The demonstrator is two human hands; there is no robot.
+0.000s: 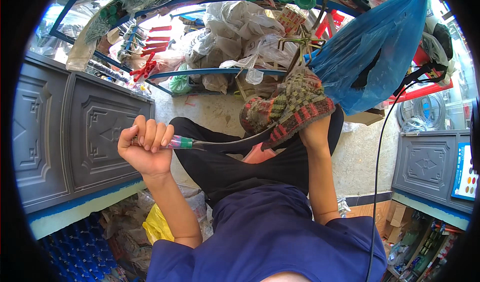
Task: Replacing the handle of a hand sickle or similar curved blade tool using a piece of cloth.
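Observation:
My left hand (145, 144) is closed round the handle of a sickle, with a clear, pinkish grip and a green collar. The sickle's dark curved blade (225, 146) runs rightward across my lap, and its far part passes behind or into a thick checked knitted cloth (304, 96) in red, green and brown. On the right, my right hand (318, 128) grips this cloth near the blade; most of its fingers are hidden by the folds. Below the blade, something pink (259, 154) lies between my legs; I cannot make out its kind.
Ahead stands a blue-framed shelf (200, 73) with plastic bags and red-handled tools (145, 67). Green-ended handles (305, 0) line its top. A blue plastic bag (372, 52) hangs at the right. Grey cabinets (105, 122) flank me, and a black cable (378, 182) runs down the right side.

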